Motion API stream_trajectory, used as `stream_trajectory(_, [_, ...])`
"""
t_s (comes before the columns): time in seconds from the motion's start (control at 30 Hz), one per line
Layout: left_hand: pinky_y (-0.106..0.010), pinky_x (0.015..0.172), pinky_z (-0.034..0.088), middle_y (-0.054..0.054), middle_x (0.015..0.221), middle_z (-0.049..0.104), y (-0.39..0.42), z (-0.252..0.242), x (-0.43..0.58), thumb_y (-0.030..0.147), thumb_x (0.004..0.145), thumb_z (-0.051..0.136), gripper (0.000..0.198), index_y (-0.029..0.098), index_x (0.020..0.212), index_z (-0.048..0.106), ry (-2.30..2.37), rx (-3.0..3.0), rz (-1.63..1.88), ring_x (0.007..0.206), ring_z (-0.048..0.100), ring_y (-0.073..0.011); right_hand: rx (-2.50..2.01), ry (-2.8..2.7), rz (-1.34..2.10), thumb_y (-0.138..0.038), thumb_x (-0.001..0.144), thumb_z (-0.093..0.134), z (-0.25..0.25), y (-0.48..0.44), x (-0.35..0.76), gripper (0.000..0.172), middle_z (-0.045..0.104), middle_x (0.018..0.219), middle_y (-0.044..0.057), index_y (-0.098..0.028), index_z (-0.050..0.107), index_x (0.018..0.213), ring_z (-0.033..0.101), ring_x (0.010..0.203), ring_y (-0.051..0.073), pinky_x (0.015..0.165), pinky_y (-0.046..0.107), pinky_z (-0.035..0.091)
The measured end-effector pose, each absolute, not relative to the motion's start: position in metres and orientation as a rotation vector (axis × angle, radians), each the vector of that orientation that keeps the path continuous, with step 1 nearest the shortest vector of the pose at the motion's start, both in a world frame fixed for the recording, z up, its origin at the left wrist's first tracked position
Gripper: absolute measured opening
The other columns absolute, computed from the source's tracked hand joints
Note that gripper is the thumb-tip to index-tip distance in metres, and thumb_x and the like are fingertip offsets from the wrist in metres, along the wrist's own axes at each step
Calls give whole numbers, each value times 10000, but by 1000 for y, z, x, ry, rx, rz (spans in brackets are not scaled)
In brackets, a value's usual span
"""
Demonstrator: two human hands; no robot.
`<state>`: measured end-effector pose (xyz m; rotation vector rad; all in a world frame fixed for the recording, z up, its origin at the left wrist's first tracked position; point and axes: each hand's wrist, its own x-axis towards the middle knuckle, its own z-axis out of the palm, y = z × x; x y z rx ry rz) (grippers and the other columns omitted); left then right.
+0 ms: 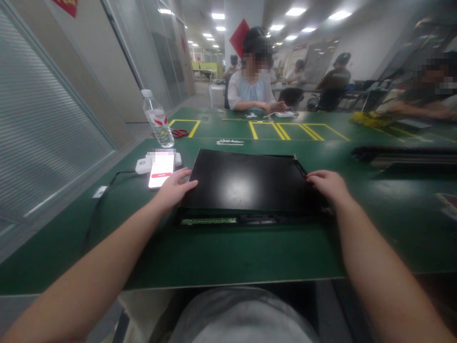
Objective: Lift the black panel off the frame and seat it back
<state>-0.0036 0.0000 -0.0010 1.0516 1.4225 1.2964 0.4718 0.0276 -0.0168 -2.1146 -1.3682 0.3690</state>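
Observation:
A flat, glossy black screen panel [246, 178] lies slightly askew over a black frame [278, 219] on the green table. Along the near side of the frame runs a narrow green circuit board [209, 221]. My left hand [174, 187] grips the panel's left edge, thumb on top and the other fingers partly hidden. At the opposite side, my right hand [330, 185] has its fingers pressed together at the right edge, where panel and frame meet. Which of the two layers those fingertips hold is hard to see.
Left of the panel are a lit phone [161, 171], a white power strip [142, 166] with a black cable, a water bottle [159, 121] and red-handled scissors [180, 133]. Small white pieces [230, 142] lie beyond it. Dark strips [403, 159] lie right; a person [252, 85] sits opposite.

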Motion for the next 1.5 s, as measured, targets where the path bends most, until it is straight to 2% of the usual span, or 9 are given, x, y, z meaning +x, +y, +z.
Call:
stream_trajectory(0.07, [-447,1193,524,-163,1568,665,2,-5,-8,136,592,963,325,224,880,841,1536,1238,1253,1576,475,-432,-2087,-1324,407,-298,761,681,-16,26,471,259,810,858,70,-214,855,934,732,761,234,851,371,575])
stream_trajectory(0.17, [-496,1242,467,-191,1576,646,5,-11,-13,217,557,988,339,212,864,845,1586,1362,1161,1505,556,-456,-2050,-1252,459,-262,748,686,-14,24,468,206,802,823,63,-218,839,879,715,728,217,803,349,577])
stream_trajectory(0.3, [-518,1207,507,-177,1559,661,11,-19,-19,339,547,974,366,205,862,843,1652,1471,1052,1432,627,-463,-2008,-1182,514,-214,759,680,-13,24,467,156,803,826,57,-215,819,829,675,668,184,733,325,553])
stream_trajectory(0.43, [-512,1199,518,-168,1568,660,18,-26,-26,446,591,936,436,202,944,858,1704,1602,954,1442,623,-454,-1930,-1132,566,-218,756,689,-15,26,468,123,808,826,67,-211,801,807,642,642,171,657,308,523])
stream_trajectory(0.57, [-510,1200,516,-170,1626,612,21,-33,-31,483,653,898,502,196,1063,856,1718,1668,893,1441,630,-433,-1898,-1090,618,-237,737,710,-16,27,470,90,814,834,91,-207,782,781,624,643,174,600,295,499])
stream_trajectory(0.73, [-519,1206,512,-189,1639,590,23,-37,-35,524,681,870,548,177,1105,852,1719,1725,841,1450,618,-442,-1874,-1056,648,-235,723,711,-17,27,470,86,823,866,106,-198,773,769,598,625,161,553,272,460])
stream_trajectory(1.13, [-508,1206,516,-163,1616,616,20,-34,-33,494,757,804,528,189,1186,848,1803,1885,709,1428,635,-425,-1956,-1127,530,-282,731,719,-21,27,472,106,816,858,84,-215,794,765,645,661,192,677,343,535])
stream_trajectory(1.3, [-524,1213,509,-189,1630,598,19,-32,-33,501,786,783,559,158,1225,834,1828,1944,659,1425,635,-434,-2009,-1168,488,-274,739,718,-19,28,472,89,796,799,69,-225,792,739,658,658,200,717,354,559])
stream_trajectory(1.5, [-528,1219,501,-188,1644,589,18,-28,-32,486,803,776,553,161,1249,822,1826,1942,626,1427,636,-428,-2000,-1151,481,-269,740,720,-16,25,469,83,789,776,65,-227,785,710,644,642,194,698,347,548])
